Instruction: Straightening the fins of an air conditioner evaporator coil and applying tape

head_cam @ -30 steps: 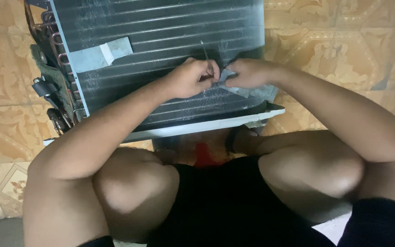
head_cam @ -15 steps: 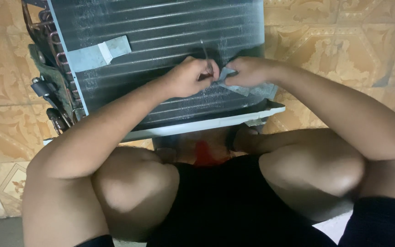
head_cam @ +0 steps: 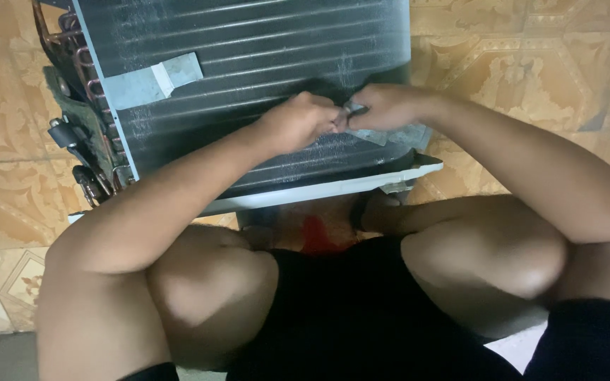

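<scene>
A dark finned coil panel [head_cam: 248,56] of an air-conditioner unit lies on the tiled floor in front of me. My left hand [head_cam: 303,120] and my right hand [head_cam: 383,106] meet over its lower right part, fingers pinched together on a strip of grey foil tape [head_cam: 397,135] stuck to the fins. Both hands grip the tape's near end between thumb and fingers. A second patch of grey tape [head_cam: 151,80] is stuck higher up on the left of the panel. My bare knees and black shorts fill the lower part of the view.
Copper tube bends [head_cam: 82,63] and pipe fittings [head_cam: 72,141] stick out along the panel's left side. A white frame edge [head_cam: 333,189] runs along the panel's near side. Patterned orange floor tiles [head_cam: 531,63] surround the unit. A red object [head_cam: 317,236] lies between my knees.
Both hands stay pinched on the tape at the same spot on the panel. No clear movement beyond small finger shifts.
</scene>
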